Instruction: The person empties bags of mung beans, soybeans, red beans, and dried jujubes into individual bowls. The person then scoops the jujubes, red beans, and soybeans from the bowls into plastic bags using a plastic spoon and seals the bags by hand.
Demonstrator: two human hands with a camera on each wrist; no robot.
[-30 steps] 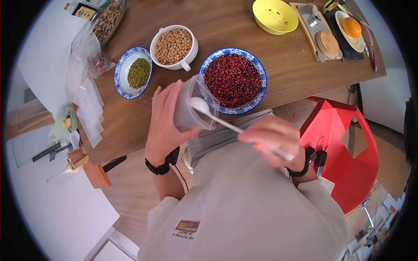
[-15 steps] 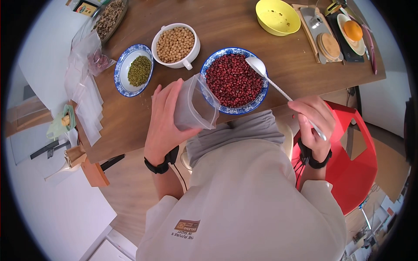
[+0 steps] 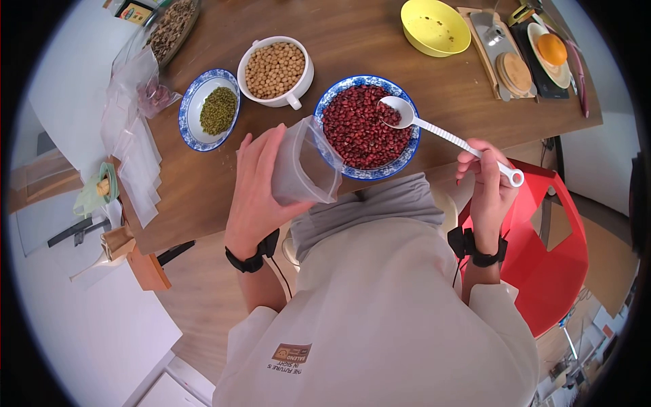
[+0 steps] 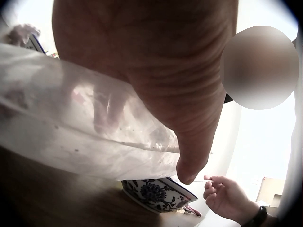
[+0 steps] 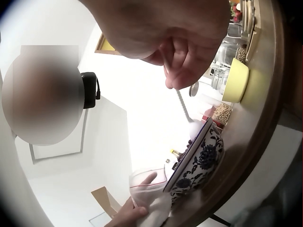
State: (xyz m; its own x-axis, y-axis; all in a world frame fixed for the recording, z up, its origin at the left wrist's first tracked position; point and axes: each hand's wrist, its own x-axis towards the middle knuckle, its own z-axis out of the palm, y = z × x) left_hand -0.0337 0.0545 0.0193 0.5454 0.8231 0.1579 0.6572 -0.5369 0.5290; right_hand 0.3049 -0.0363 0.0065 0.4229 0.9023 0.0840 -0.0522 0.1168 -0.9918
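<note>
My left hand (image 3: pixel 252 183) grips a clear plastic bag (image 3: pixel 290 163) between thumb and fingers, its mouth held wide and facing right. The bag's mouth is right beside a blue-and-white bowl (image 3: pixel 414 139) of dark red beans (image 3: pixel 359 139). In my right hand (image 3: pixel 494 193) is a long-handled white spoon (image 3: pixel 451 138), pinched near the handle's end. The spoon's head lies at the beans on the bowl's right side, its tip among them. The right wrist view shows the spoon (image 5: pixel 183 106) slanting down to the bowl's rim (image 5: pixel 189 153).
A white cup (image 3: pixel 304 81) of chickpeas and an oval dish (image 3: pixel 186 112) of green beans stand behind the bag. A yellow bowl (image 3: pixel 424 37) stands at the back, with a tray (image 3: pixel 485 54) and an orange (image 3: pixel 550 49) to its right. Flat plastic bags (image 3: pixel 135 173) lie at left.
The spoon has moved from inside the bag's mouth to the right, over the bowl, then down into the red beans. My right hand has turned; the left hand and bag stay in place.
</note>
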